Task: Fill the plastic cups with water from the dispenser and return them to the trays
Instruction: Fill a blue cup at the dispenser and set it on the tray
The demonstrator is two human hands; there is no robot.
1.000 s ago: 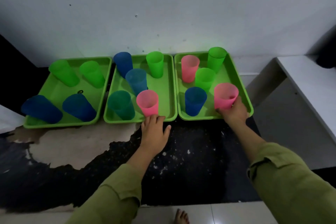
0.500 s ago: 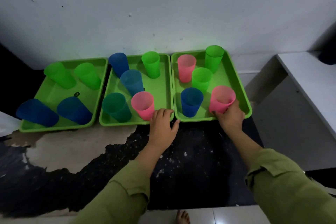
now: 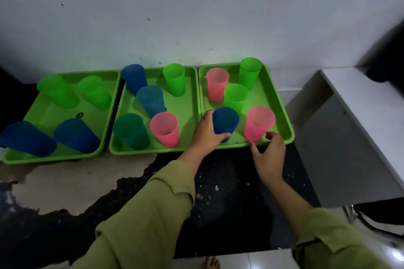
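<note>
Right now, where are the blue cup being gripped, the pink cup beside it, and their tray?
Blue cup (image 3: 228, 125): head view, side wall.
Pink cup (image 3: 254, 132): head view, side wall.
Right tray (image 3: 279, 105): head view, right rim.

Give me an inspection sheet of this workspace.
Surface: dark speckled counter with a worn pale patch.
Job's things: three green trays holding fourteen cups; fill unreadable; dispenser not in view.
Clutter: small dark ring in the left tray.
Grippers: left hand grips the blue cup in the right tray; right hand at the base of that tray's near pink cup, grip unclear.
Cables: nothing seen.
Surroundings: white wall, white ledge at right, bare foot on tiles.
</note>
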